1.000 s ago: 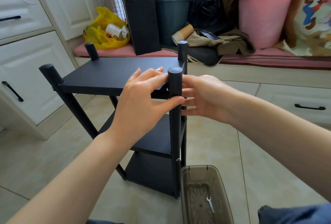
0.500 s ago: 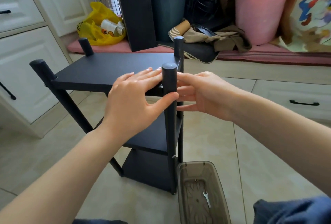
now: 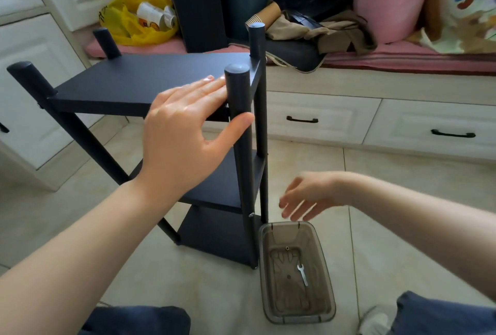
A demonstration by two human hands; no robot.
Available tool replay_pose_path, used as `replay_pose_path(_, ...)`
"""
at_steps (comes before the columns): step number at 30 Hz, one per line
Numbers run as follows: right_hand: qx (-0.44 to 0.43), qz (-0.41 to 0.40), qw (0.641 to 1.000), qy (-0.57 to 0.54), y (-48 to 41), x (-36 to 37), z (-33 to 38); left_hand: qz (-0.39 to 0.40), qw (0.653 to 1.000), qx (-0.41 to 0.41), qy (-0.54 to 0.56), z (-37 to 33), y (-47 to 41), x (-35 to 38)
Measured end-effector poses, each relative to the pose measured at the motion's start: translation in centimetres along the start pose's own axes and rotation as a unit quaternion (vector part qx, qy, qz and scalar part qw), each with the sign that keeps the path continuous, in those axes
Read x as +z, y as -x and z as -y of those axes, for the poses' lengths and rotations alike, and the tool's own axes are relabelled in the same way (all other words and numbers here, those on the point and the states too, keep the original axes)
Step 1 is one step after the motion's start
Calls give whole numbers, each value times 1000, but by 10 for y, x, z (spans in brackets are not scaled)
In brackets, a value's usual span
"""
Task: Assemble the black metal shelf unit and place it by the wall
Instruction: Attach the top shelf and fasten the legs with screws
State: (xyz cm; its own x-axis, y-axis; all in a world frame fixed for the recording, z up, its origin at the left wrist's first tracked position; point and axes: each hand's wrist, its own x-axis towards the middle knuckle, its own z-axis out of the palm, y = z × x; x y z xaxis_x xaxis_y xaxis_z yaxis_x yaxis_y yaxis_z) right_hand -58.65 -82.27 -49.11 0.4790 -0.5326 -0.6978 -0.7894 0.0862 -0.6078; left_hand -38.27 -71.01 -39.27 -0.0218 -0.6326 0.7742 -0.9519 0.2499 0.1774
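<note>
The black metal 3-tier shelf unit (image 3: 128, 80) stood upright on the beige tiled floor (image 3: 402, 214), near the white drawers (image 3: 322, 117). My left hand (image 3: 185, 133) lay flat on its top shelf, grip wide, thumb against the front post. My right hand (image 3: 308, 195), blurred, hovered with a loose, wide grip above the smoky translucent plastic bin (image 3: 298, 317) holding 1 small silver wrench (image 3: 302, 275).

Black shelf unit (image 3: 134, 85) stands upright on tiled floor. Left hand (image 3: 185, 133) rests flat on top shelf, thumb against near corner post (image 3: 240, 98). Right hand (image 3: 308, 195), blurred, fingers spread, hovers above brown plastic bin (image 3: 327, 267) containing small wrench (image 3: 302, 275).
</note>
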Motion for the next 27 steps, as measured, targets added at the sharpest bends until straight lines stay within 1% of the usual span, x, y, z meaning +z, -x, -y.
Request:
replay_pose_path(3, 61, 40, 996, 51, -49, 24, -32, -36, 999, 22, -6, 1, 3, 7)
replay_pose_path(5, 89, 27, 994, 58, -85, 43, -58, -60, 998, 36, -10, 2, 5, 13)
replay_pose_path(7, 102, -5, 992, 69, -117, 62, -86, -78, 996, 46, -10, 4, 8, 17)
replay_pose_path(12, 80, -90, 981, 149, -170, 106, -138, -94, 994, 56, -14, 5, 7, 22)
replay_pose_path(15, 68, -126, 978, 150, -187, 133, -162, -105, 993, 57, -15, 6, 9, 26)
replay_pose_path(20, 16, -118, 959, 257, -194, 142, -179, -116, 992, 52, -24, 5, 10, 28)
replay_pose_path(23, 6, -129, 949, 288, -202, 142, -186, -117, 992, 42, -22, 4, 11, 30)
replay_pose_path(27, -12, -136, 921, 364, -204, 146, -195, -114, 993, 38, -22, 3, 11, 31)
